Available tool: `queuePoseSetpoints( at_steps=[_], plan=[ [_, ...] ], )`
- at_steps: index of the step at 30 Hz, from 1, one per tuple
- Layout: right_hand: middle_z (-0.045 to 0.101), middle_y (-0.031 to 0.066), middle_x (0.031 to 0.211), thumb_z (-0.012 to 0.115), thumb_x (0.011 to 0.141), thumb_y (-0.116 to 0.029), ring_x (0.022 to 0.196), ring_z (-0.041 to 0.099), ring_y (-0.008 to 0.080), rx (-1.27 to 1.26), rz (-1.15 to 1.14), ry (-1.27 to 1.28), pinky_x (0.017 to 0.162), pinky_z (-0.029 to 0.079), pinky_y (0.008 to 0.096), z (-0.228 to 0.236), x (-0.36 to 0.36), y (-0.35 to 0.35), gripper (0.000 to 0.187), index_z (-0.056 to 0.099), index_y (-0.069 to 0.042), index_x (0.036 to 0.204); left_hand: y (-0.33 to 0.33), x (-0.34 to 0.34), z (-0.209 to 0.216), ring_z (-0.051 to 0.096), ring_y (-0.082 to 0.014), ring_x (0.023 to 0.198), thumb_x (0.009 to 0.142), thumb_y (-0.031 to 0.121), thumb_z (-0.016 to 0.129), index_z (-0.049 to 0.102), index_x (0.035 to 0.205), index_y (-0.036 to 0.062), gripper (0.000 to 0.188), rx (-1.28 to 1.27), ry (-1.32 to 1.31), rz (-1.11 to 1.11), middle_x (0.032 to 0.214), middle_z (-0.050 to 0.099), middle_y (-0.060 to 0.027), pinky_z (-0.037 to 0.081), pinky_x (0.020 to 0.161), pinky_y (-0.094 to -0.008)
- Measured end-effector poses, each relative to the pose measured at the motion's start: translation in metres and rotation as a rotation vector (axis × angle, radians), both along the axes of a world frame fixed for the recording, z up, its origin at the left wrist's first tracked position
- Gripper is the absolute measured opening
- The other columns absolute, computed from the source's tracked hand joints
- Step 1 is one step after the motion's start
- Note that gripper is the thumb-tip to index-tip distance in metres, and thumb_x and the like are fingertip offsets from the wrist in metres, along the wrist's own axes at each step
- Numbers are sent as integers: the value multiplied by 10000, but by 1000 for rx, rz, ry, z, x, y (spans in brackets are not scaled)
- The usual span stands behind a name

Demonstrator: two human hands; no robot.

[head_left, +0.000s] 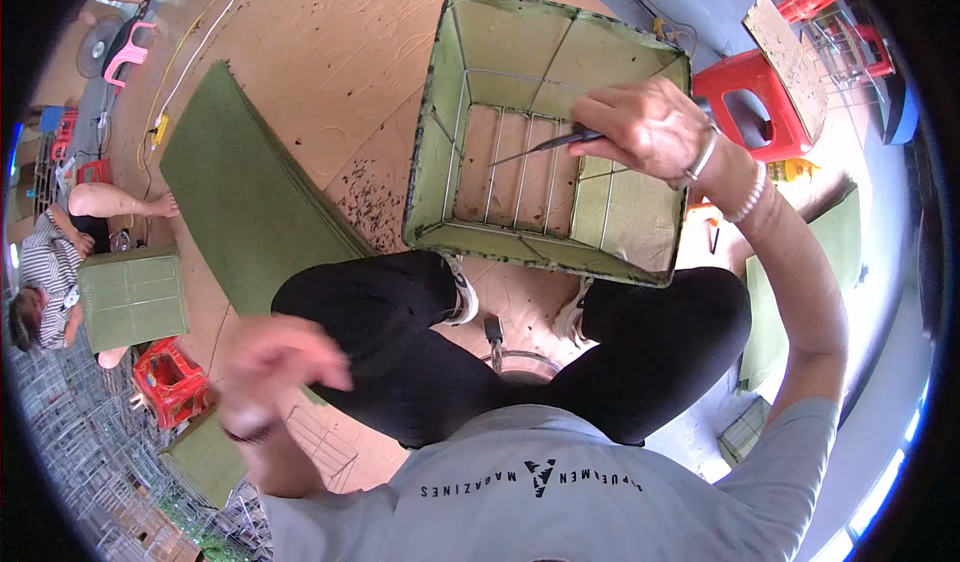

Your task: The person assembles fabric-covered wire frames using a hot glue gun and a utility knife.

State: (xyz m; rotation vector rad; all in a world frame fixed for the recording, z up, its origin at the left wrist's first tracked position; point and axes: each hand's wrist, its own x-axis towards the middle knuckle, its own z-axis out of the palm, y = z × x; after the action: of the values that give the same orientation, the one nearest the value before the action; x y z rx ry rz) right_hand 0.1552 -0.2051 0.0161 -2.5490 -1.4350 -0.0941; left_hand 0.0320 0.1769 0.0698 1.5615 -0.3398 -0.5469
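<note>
My right hand [645,127] is closed around a slim dark pointed tool [560,142], its thin tip aimed left and down over the basket's opening. Below it, a large box-shaped basket [550,255] of wire frame lined with green sheet rests by my knees. Through its open side I see wires across a part without lining, with floor behind them. My left hand [275,362] is away from the basket, above my left thigh and near a stack of green sheets [255,182]. Motion smears its fingers, so I cannot tell whether it holds anything.
Dark scraps [370,202] litter the floor left of the basket. Red plastic stools stand at right [755,102] and lower left [172,382]. At far left a person [60,282] sits beside another green-lined basket [133,297]. Wire frames [90,452] pile up at lower left.
</note>
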Motion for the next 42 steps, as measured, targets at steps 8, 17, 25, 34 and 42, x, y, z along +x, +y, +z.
queuePoseSetpoints(
  at_steps=[8,17,25,34,42],
  plan=[
    [539,112,664,602,811,-307,631,581,297,48,-346,107,544,455,390,4,-66,-45,271,505,-55,826,39,94,-29,519,-215,611,812,100,597,610,833,-11,114,916,-640,59,772,566,-93,411,555,-278],
    [538,97,656,606,804,-325,631,584,283,104,-385,182,547,456,376,8,-90,-56,287,512,-55,828,-120,142,-78,487,-292,1138,682,10,577,627,829,9,155,1109,-1310,-882,988,608,-147,363,984,-410],
    [533,113,655,607,804,-310,642,580,296,117,-397,181,555,457,382,4,-87,-63,279,506,-50,811,-127,104,-94,548,-207,718,671,45,542,565,636,64,46,1324,-1358,-781,628,525,-78,420,765,-341],
    [566,83,600,553,833,-391,598,613,243,-9,-285,-94,535,492,351,-10,-16,19,328,522,-69,778,-114,88,-87,532,-245,775,680,53,534,530,711,34,37,987,-1156,-604,755,518,-92,484,648,-338],
    [573,73,579,545,840,-380,617,628,261,-78,-102,-107,517,500,353,-9,19,62,323,510,-64,784,-102,93,-85,541,-225,792,685,54,525,494,720,44,48,865,-1103,-587,746,501,-83,481,616,-335]
  ],
)
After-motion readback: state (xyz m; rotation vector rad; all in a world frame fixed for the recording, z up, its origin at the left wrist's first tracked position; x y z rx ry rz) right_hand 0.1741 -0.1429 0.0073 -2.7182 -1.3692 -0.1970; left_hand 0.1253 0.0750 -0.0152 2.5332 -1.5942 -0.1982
